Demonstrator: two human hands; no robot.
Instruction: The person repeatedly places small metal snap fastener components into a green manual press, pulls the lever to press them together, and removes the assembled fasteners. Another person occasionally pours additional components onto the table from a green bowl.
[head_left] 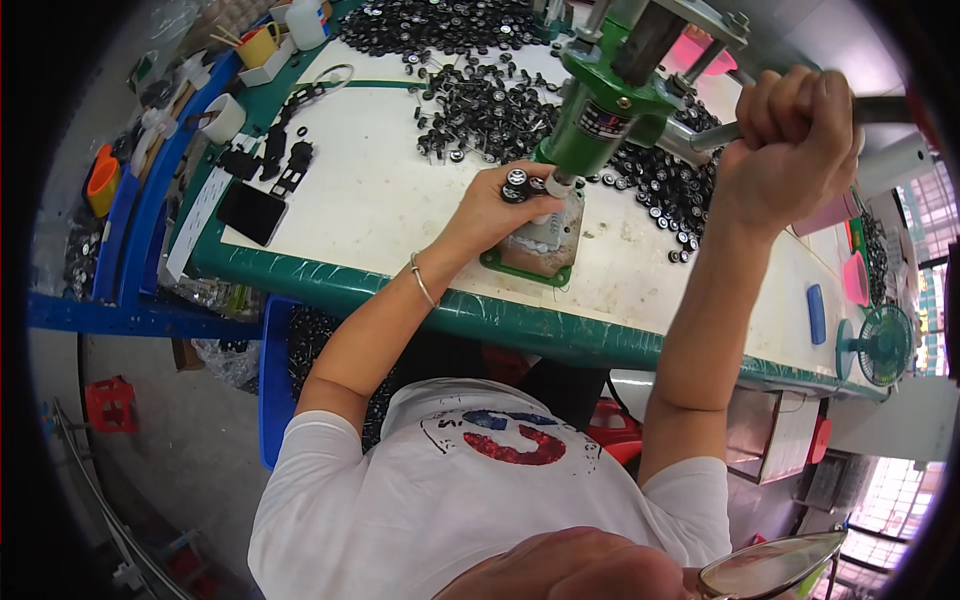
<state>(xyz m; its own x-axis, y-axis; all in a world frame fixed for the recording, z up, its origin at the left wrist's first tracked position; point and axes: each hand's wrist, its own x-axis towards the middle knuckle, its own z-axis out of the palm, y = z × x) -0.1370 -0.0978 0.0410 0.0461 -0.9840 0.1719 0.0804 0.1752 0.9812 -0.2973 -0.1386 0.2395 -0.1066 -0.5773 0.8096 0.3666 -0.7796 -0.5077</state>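
Observation:
A green hand press (597, 125) stands on the white-topped bench, its ram coming down over a metal base plate (530, 262). My left hand (492, 212) is closed around a small pair of black toy wheels (516, 184) with silvery hubs, right beside the ram's tip. The fingers hide part of what lies under the ram. Raised at the right, my right hand (795, 150) is wrapped around the press's metal lever (720, 135). Several black wheels on axles (485, 110) lie heaped behind and beside the press.
A phone (252, 212) and black plastic parts (292, 165) lie on the bench's left side. Below the edge there is a blue bin (273, 385) of dark parts. Toward the right sit a blue object (816, 314) and a green fan (884, 345). A cup (222, 119) stands far left.

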